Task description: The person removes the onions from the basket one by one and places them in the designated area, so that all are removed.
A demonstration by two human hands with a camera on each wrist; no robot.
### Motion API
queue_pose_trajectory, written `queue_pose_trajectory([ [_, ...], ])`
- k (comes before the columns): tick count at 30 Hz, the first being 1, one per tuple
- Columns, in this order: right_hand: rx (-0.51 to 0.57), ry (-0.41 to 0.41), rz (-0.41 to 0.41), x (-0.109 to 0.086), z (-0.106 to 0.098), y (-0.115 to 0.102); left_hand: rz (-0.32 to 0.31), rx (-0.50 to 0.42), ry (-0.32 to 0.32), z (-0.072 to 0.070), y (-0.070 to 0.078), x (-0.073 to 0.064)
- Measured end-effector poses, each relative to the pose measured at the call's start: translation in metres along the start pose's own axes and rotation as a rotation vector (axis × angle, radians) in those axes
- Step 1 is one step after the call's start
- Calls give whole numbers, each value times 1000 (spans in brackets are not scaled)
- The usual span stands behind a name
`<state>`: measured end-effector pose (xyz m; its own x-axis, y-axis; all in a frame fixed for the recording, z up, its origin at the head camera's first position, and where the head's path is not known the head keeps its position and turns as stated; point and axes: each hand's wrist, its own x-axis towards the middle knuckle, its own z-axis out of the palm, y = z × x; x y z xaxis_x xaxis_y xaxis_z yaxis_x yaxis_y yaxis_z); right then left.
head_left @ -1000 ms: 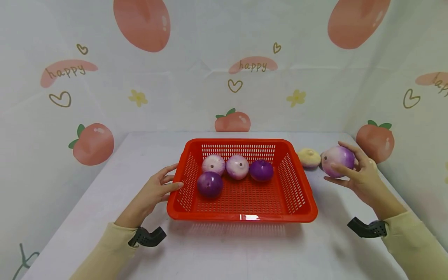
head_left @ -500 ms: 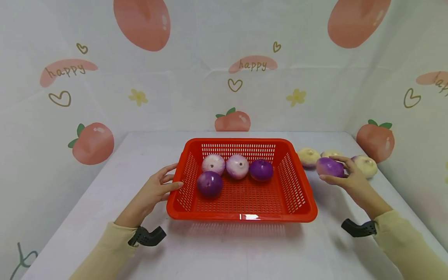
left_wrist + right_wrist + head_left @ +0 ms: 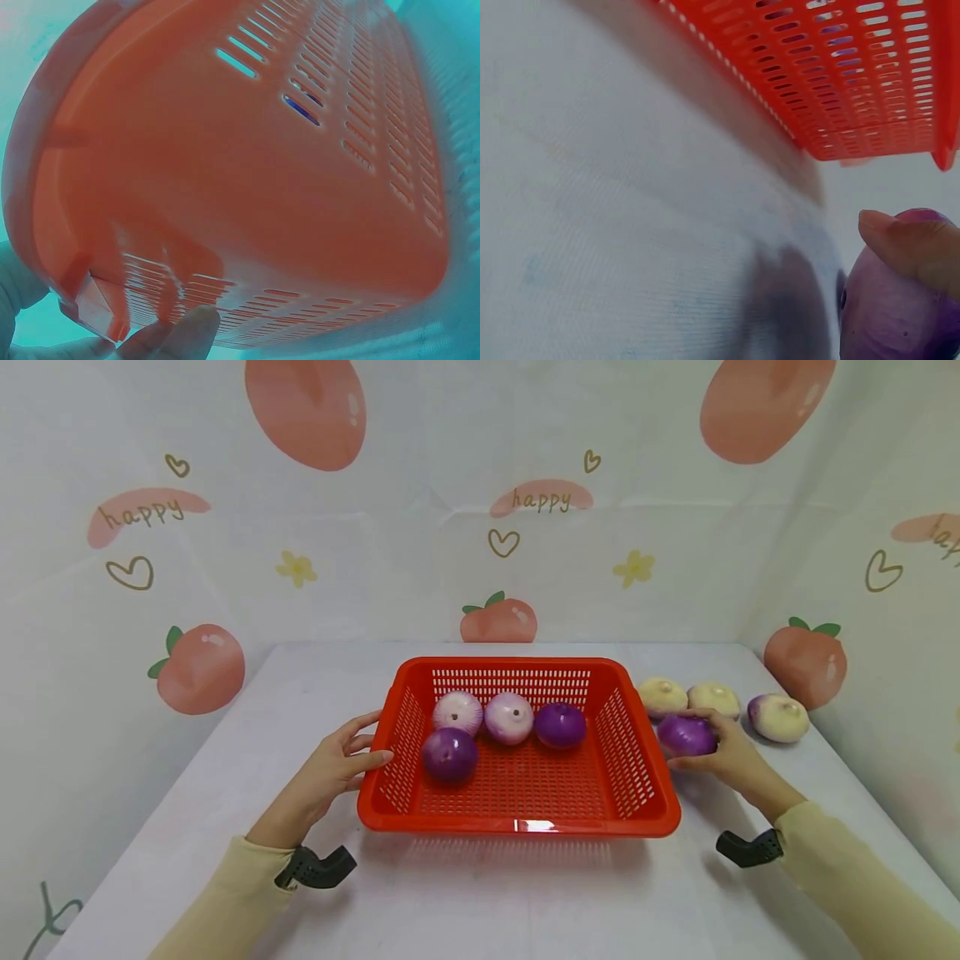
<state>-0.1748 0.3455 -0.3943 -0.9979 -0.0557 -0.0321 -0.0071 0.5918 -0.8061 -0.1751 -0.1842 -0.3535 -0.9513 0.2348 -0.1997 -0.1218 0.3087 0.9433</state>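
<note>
A red plastic basket (image 3: 517, 827) stands on the white table. My left hand (image 3: 330, 770) grips its left side, thumb over the rim and fingers along the outer wall; in the left wrist view the fingertips (image 3: 196, 330) press against the slotted wall. Just right of the basket, my right hand (image 3: 722, 752) holds a purple onion (image 3: 686, 737) between thumb and fingers. In the right wrist view the thumb lies across this onion (image 3: 889, 315), whose side looks pale purple. Inside the basket are two whitish-purple onions (image 3: 510, 718) and two dark purple ones (image 3: 450, 756).
Along the back right of the table sit three pale onions: one near the basket (image 3: 663, 697), another onion (image 3: 714, 698) beside it, and a purple-edged onion (image 3: 778, 718) farthest right. Behind rises a white cloth backdrop (image 3: 420, 568) with fruit prints.
My right hand has moved left with the purple onion and turned it, bringing it up near the basket's right side. The pale onions behind came into view. My left hand stays put.
</note>
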Motion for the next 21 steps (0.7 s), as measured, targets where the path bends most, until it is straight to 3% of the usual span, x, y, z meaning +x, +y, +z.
queue_pose_trajectory([
  [10,-1,-5,-72,7,5,6,-4,-1,4,1,0,1],
  [21,-67,-11,-7,6,8,6,-10,12,13,1,-1,2],
])
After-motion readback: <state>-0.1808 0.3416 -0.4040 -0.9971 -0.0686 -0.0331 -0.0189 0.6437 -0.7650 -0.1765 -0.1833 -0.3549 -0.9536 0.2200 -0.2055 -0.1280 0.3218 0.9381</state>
